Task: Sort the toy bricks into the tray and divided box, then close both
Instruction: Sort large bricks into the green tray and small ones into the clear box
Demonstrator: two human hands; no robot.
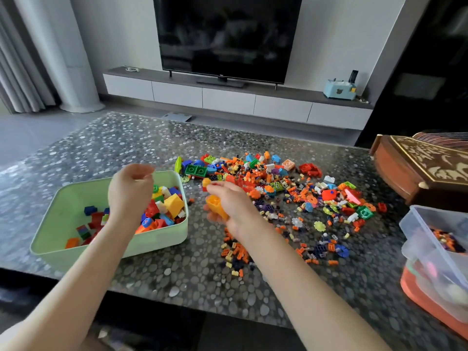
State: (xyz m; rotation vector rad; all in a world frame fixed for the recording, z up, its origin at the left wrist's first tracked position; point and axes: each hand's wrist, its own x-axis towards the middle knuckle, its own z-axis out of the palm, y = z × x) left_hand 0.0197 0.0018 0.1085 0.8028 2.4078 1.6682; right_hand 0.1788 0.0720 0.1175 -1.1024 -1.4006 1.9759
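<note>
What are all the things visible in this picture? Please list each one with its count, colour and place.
green tray: one, pale green, left on table, partly filled with big bricks
loose bricks: many, mixed colours, heaped at table centre-right
clear box: one, transparent, right edge, small pieces inside
orange lid: one, under the clear box
wooden case: one, brown, carved, far right
table: one, grey pebble pattern
television: one, black, on the wall cabinet
blue toy: one, light blue, on cabinet
left hand: above the tray, fingers curled
right hand: holds an orange brick
</note>
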